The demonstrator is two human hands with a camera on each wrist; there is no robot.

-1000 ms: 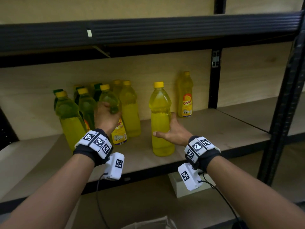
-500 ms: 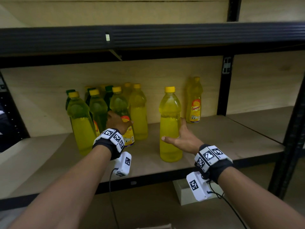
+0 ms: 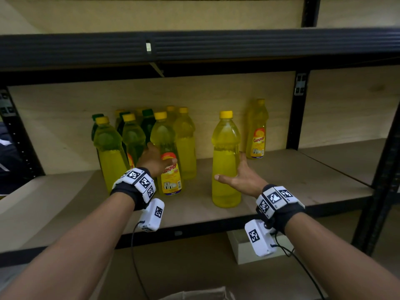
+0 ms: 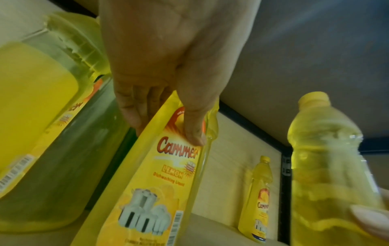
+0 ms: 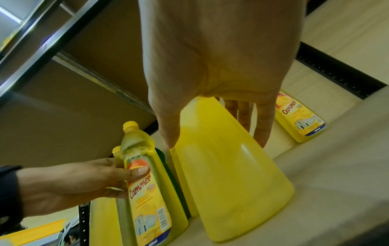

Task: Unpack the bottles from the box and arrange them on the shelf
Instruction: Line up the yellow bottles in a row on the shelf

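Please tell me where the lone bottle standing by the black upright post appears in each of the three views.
Head: the lone bottle stands upper right, against the back wall.
Left wrist: lone bottle at lower right, small.
Right wrist: lone bottle at right, partly behind the fingers.
Shared landmark: the unlabelled-side bottle by the right hand.

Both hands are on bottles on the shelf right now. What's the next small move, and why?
Probably slide the lone bottle left toward the cluster. It stands upright on the shelf, apart from the group, and the right hand lies open against its side, so a push fits better than a lift. The left hand holds the labelled bottle at the cluster's edge, steadying it.
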